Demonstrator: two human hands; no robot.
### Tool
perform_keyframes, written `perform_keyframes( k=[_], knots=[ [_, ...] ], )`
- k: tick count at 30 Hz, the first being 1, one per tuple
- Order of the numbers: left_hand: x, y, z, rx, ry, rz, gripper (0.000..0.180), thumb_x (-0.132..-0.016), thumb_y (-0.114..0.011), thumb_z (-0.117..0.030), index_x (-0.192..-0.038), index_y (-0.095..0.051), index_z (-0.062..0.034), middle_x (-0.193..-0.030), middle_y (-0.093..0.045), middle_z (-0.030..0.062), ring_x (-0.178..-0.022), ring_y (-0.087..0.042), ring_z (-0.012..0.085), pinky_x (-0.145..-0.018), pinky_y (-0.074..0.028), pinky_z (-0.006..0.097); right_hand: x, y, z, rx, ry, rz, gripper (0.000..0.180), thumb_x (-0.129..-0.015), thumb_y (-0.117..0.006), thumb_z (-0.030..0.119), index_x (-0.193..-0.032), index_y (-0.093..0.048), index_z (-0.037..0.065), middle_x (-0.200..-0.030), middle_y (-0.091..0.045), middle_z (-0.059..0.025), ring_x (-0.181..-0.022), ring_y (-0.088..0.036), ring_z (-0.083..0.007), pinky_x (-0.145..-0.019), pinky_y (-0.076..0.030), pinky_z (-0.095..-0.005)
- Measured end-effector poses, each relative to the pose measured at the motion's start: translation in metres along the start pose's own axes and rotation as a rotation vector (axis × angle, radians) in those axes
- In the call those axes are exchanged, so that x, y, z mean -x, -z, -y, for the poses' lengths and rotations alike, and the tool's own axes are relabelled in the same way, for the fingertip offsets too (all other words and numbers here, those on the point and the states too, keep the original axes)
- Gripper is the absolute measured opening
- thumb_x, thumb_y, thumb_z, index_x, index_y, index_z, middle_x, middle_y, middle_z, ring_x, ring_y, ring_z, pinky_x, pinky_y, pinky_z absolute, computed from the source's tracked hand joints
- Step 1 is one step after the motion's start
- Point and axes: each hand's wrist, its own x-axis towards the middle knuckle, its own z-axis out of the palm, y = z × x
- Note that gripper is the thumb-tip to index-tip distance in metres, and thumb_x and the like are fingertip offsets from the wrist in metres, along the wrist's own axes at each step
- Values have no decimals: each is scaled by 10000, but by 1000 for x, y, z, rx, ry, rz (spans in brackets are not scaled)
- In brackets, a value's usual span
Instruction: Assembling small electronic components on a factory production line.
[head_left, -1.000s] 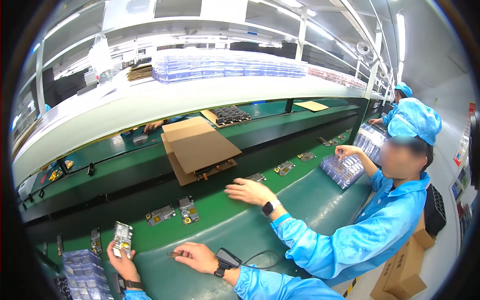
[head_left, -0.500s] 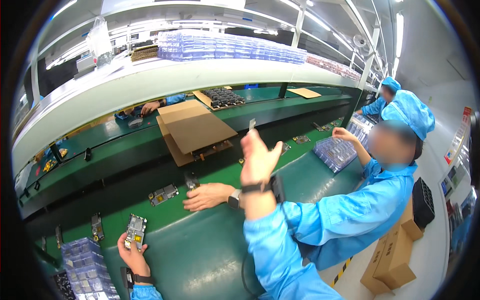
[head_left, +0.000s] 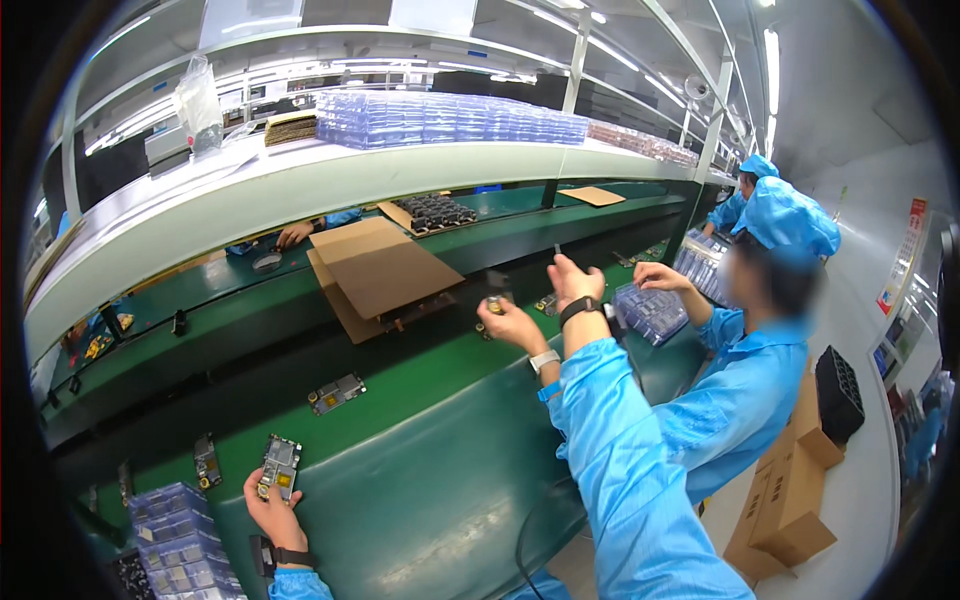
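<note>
My left hand (head_left: 278,515) grips a circuit board (head_left: 280,466) by its lower end, above the green work surface at the lower left. Stretched far forward, my right hand (head_left: 577,283) has a small thin grey piece (head_left: 558,250) sticking up from its fingertips; its exact kind is too small to tell. Just left of it, a co-worker's hand (head_left: 512,325) with a pale watch holds another small board, partly blurred. That person's other hand (head_left: 660,277) is over a clear plastic blister tray (head_left: 650,312). More circuit boards (head_left: 337,393) lie along the green belt (head_left: 400,375).
Stacked clear trays (head_left: 185,535) stand at the lower left. Cardboard sheets (head_left: 385,262) rest on the ledge beyond the belt. A white shelf (head_left: 350,172) carrying plastic trays spans overhead. The co-worker (head_left: 765,350) sits close on my right, with cardboard boxes (head_left: 790,510) behind.
My right hand has moved right and slightly downward in view with the grey piece. The co-worker's near hand lifted a board off the belt and moved right. My left hand keeps its board.
</note>
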Motion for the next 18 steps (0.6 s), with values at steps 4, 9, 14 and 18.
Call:
perform_keyframes(
  k=[4, 9, 14, 18],
  knots=[
    [-1, 13, -2, -72, -33, 3, 228, -1004, -500, -43, -1216, -572, -87, -1137, -603, 64, -808, -640, 145, -510, -552, 259, 123, -34, -16, 50, -45, 607, 445, -877, -774, 55, -1273, -571, 23, -993, -692, -80, -807, -692, -182, -637, -548, -286],
    [39, 12, -14, -170, 85, 311, 207, -983, -503, 12, -1173, -558, -49, -1058, -605, 93, -694, -654, 160, -446, -536, 263, 303, 25, -70, 402, -43, 1285, 185, -919, -758, 109, -1080, -719, 26, -1048, -737, -48, -931, -696, -151, -835, -566, -307],
    [71, 15, -38, -325, 23, 527, 262, -999, -551, -39, -1259, -549, -9, -1064, -637, 111, -804, -662, 138, -558, -561, 263, 355, 100, -113, 550, 651, 1643, 214, -903, -748, 124, -1099, -724, 42, -1158, -681, -89, -987, -678, -267, -816, -576, -351],
    [68, 15, -49, -285, 229, 572, 252, -1029, -569, -93, -1269, -590, -17, -1018, -644, 62, -774, -607, 89, -620, -499, 222, 356, 108, -122, 525, 604, 1641, 202, -903, -736, 115, -1093, -706, 53, -1144, -665, -64, -967, -663, -246, -809, -572, -352]
  ],
)
